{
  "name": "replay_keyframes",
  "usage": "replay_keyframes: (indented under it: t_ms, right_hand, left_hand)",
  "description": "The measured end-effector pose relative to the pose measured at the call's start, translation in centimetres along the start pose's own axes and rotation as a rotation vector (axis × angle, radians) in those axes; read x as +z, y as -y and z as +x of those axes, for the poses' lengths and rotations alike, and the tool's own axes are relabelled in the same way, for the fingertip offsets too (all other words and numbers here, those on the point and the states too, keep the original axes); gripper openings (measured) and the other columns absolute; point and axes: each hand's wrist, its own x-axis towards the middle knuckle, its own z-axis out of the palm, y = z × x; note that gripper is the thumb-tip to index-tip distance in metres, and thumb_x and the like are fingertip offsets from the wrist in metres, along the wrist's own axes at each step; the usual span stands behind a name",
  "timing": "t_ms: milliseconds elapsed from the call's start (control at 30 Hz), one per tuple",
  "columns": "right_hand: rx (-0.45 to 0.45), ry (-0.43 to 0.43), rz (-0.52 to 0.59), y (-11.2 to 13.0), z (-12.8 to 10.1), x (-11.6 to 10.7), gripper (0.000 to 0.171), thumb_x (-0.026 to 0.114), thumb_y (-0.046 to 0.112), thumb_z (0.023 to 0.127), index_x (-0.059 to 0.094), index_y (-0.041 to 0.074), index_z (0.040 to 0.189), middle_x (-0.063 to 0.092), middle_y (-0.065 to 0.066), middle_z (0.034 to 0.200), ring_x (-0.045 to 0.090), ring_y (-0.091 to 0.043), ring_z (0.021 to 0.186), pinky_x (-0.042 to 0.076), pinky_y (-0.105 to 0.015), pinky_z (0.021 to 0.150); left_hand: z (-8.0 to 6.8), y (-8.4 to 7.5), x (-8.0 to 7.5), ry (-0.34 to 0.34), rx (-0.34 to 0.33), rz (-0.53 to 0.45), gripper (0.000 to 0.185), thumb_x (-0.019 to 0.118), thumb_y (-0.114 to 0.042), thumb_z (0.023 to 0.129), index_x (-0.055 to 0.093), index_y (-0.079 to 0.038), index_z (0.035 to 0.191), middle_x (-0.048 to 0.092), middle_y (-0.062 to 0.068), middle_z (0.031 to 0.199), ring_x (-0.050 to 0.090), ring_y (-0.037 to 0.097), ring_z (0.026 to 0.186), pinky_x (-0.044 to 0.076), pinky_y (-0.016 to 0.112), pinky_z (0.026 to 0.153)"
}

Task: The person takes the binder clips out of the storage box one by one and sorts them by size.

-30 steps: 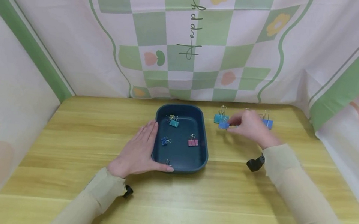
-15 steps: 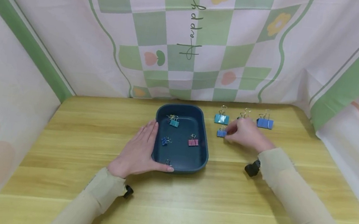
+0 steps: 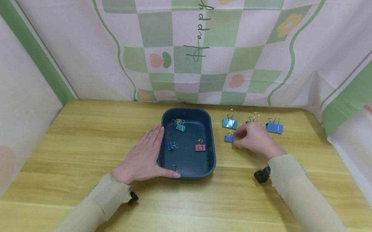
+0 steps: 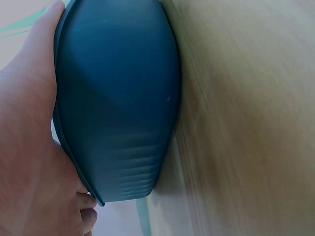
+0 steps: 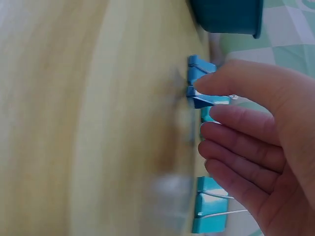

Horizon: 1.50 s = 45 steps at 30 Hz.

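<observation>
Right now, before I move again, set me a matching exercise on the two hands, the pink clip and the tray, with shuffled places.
1. left hand
2. right hand
3. pink clip
4. tray

A. at a small blue clip
B. standing on the table
C. inside, toward the right wall
D. along the container's left side

Pairs: 1-D, 2-A, 3-C, 4-B

A small blue binder clip [image 3: 229,138] stands right of the dark-blue tray [image 3: 185,159].
</observation>
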Motion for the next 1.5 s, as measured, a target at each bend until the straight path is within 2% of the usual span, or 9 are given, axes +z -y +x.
replay_keyframes:
  t_ms: [300, 467, 700, 867, 1067, 1167, 1200, 1300, 1500]
  right_hand:
    - [0.000, -0.086, 0.025, 2.3, -0.1, -2.4, 0.045, 0.085, 0.019, 0.082, 0.072, -0.001, 0.120, 0.071, -0.019, 0.115, 0.066, -0.037, 0.107, 0.054, -0.053, 0.091]
    - [-0.066, -0.148, 0.005, 4.2, -0.1, -3.6, 0.044, 0.087, 0.020, 0.081, 0.075, 0.001, 0.119, 0.073, -0.016, 0.114, 0.067, -0.035, 0.107, 0.055, -0.052, 0.090]
    - [-0.111, -0.154, -0.043, 7.1, -0.4, -4.5, 0.045, 0.087, 0.024, 0.081, 0.075, 0.005, 0.120, 0.072, -0.013, 0.118, 0.065, -0.033, 0.113, 0.053, -0.052, 0.093]
    - [-0.163, -0.142, -0.054, 8.5, -0.4, -4.2, 0.047, 0.088, 0.027, 0.081, 0.075, 0.005, 0.121, 0.073, -0.011, 0.119, 0.065, -0.030, 0.114, 0.054, -0.049, 0.094]
    - [-0.251, -0.128, -0.095, 9.7, -0.4, -3.3, 0.048, 0.089, 0.024, 0.080, 0.075, 0.007, 0.122, 0.073, -0.009, 0.117, 0.068, -0.028, 0.097, 0.056, -0.045, 0.083]
    - [-0.253, -0.091, -0.107, 10.4, -0.4, -2.8, 0.051, 0.089, 0.027, 0.080, 0.074, 0.006, 0.124, 0.072, -0.011, 0.119, 0.067, -0.030, 0.101, 0.055, -0.048, 0.087]
    - [-0.255, -0.078, -0.113, 10.7, -0.3, -2.6, 0.052, 0.089, 0.028, 0.080, 0.074, 0.006, 0.124, 0.072, -0.011, 0.119, 0.065, -0.031, 0.109, 0.053, -0.049, 0.093]
    - [-0.251, -0.049, -0.113, 11.4, -0.2, -2.0, 0.053, 0.090, 0.030, 0.079, 0.074, 0.006, 0.123, 0.071, -0.012, 0.121, 0.063, -0.032, 0.115, 0.050, -0.051, 0.100]
    - [-0.276, -0.018, -0.133, 12.0, 0.1, -0.3, 0.051, 0.091, 0.028, 0.077, 0.075, 0.005, 0.120, 0.070, -0.014, 0.121, 0.063, -0.032, 0.115, 0.051, -0.050, 0.098]
  left_hand:
    - [0.0, 0.1, -0.1, -0.013, 0.012, -0.009, 0.148, 0.043, -0.103, 0.063, 0.000, -0.001, 0.162, -0.002, 0.015, 0.169, -0.005, 0.023, 0.154, 0.001, 0.035, 0.123]
    - [0.0, 0.0, -0.1, -0.018, 0.017, -0.016, 0.148, 0.044, -0.102, 0.064, 0.000, -0.001, 0.162, -0.002, 0.015, 0.169, -0.004, 0.023, 0.154, 0.002, 0.036, 0.123]
    - [0.0, 0.1, -0.2, -0.016, 0.015, -0.009, 0.147, 0.043, -0.102, 0.064, 0.000, -0.001, 0.162, -0.002, 0.014, 0.169, -0.005, 0.022, 0.154, 0.001, 0.035, 0.123]
    - [0.0, 0.1, -0.1, -0.013, 0.014, -0.011, 0.148, 0.044, -0.102, 0.063, -0.001, -0.001, 0.162, -0.003, 0.014, 0.169, -0.005, 0.022, 0.154, 0.001, 0.035, 0.123]
    - [0.0, 0.1, -0.1, -0.018, 0.015, -0.007, 0.148, 0.043, -0.103, 0.063, 0.000, -0.001, 0.162, -0.001, 0.015, 0.169, -0.004, 0.023, 0.154, 0.002, 0.035, 0.123]
    - [0.0, 0.1, -0.1, -0.020, 0.017, -0.008, 0.147, 0.043, -0.102, 0.064, 0.001, -0.001, 0.162, 0.000, 0.016, 0.169, -0.003, 0.023, 0.154, 0.002, 0.035, 0.123]
    - [0.0, 0.1, 0.0, -0.021, 0.017, -0.009, 0.147, 0.043, -0.102, 0.064, 0.001, -0.001, 0.162, 0.000, 0.016, 0.169, -0.003, 0.023, 0.154, 0.002, 0.035, 0.123]
    - [0.0, 0.1, 0.0, -0.017, 0.018, -0.009, 0.147, 0.043, -0.102, 0.064, 0.000, -0.001, 0.162, -0.001, 0.015, 0.169, -0.003, 0.023, 0.154, 0.002, 0.035, 0.123]
    - [0.0, 0.1, 0.1, -0.012, 0.017, -0.004, 0.147, 0.042, -0.103, 0.064, -0.001, -0.001, 0.161, -0.003, 0.013, 0.169, -0.005, 0.023, 0.154, 0.001, 0.035, 0.123]
